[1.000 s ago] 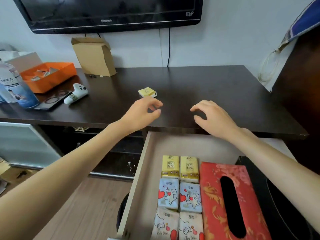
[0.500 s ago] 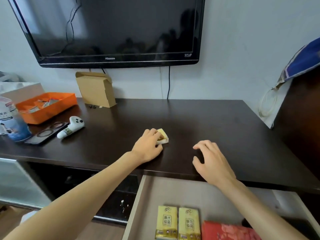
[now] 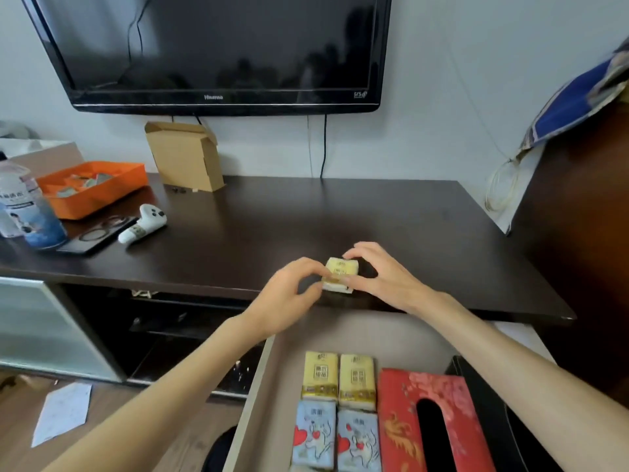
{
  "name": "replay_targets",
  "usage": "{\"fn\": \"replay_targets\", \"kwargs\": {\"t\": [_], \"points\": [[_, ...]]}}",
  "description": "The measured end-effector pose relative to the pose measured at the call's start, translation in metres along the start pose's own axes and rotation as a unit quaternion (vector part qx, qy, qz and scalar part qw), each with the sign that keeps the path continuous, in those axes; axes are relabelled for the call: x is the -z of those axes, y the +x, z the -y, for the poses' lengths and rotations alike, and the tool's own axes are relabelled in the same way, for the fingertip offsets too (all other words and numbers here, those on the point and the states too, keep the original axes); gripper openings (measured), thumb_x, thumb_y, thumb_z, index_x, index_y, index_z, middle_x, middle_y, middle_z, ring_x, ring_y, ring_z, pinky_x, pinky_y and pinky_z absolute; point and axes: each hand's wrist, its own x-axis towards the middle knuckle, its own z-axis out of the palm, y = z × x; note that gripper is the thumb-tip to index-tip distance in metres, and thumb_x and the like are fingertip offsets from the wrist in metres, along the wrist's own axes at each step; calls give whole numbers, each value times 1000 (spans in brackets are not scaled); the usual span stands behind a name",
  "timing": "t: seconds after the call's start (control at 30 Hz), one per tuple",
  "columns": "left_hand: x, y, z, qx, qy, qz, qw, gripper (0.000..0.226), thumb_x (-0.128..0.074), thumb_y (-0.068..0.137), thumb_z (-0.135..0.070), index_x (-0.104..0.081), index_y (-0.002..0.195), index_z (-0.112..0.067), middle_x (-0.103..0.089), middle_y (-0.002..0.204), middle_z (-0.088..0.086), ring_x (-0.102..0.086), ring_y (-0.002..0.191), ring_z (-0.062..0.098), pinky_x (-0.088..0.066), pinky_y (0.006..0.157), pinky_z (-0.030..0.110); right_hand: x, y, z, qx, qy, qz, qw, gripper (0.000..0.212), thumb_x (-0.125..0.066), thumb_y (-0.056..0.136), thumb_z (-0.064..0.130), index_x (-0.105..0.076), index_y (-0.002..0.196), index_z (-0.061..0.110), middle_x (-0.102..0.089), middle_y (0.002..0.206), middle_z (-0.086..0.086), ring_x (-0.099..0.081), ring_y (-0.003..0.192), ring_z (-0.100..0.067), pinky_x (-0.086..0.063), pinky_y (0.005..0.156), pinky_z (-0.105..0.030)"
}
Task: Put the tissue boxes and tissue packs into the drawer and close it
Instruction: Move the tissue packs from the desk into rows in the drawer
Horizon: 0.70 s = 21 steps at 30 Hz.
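Observation:
A small yellow tissue pack (image 3: pixel 340 273) is near the front edge of the dark tabletop (image 3: pixel 340 216), tilted up between my hands. My left hand (image 3: pixel 289 294) pinches its left side and my right hand (image 3: pixel 381 274) holds its right side and top. Below, the open drawer (image 3: pixel 262 386) holds two yellow packs (image 3: pixel 338 378), two blue packs with red hearts (image 3: pixel 337 437), a red tissue box (image 3: pixel 432 424) and a black box (image 3: pixel 476 396) at its right. My right forearm hides part of the black box.
On the left of the tabletop are a white controller (image 3: pixel 143 223), a phone (image 3: pixel 92 235), an orange tray (image 3: pixel 92 189), a bottle (image 3: pixel 27 212) and a cardboard box (image 3: pixel 183 155). A TV (image 3: pixel 218 49) hangs above. Paper (image 3: pixel 63 412) lies on the floor.
My left hand reached the yellow pack, took hold of it and drew it toward the table's front edge. My right hand came in and gripped its other side.

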Motion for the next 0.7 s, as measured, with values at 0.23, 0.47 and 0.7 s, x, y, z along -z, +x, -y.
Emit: {"fn": "replay_targets", "kwargs": {"t": [0.23, 0.47, 0.7], "points": [[17, -95, -32, 56, 24, 68, 996, 19, -56, 96, -25, -73, 104, -27, -69, 98, -18, -63, 92, 4, -52, 76, 28, -15, -27, 14, 36, -50, -26, 998, 47, -78, 80, 41, -62, 123, 33, -54, 126, 18, -55, 112, -3, -43, 92, -27], [11, -194, -60, 77, 27, 54, 995, 20, -55, 95, -30, -71, 105, -37, -67, 102, -28, -63, 98, 3, -53, 74, 25, -41, -136, 27, -12, -92, 88, 992, 54, -73, 74, 57, -47, 120, 44, -54, 121, 24, -58, 107, -2, -53, 83, -31], [-10, -221, -63, 83, 71, 61, 992, 18, -58, 95, -30, -72, 105, -33, -67, 99, -25, -60, 94, -4, -51, 74, 19, -45, -131, 32, -96, -137, 137, 976, 57, -77, 69, 43, -48, 118, 40, -60, 99, 13, -58, 83, -5, -40, 63, -32]]}}
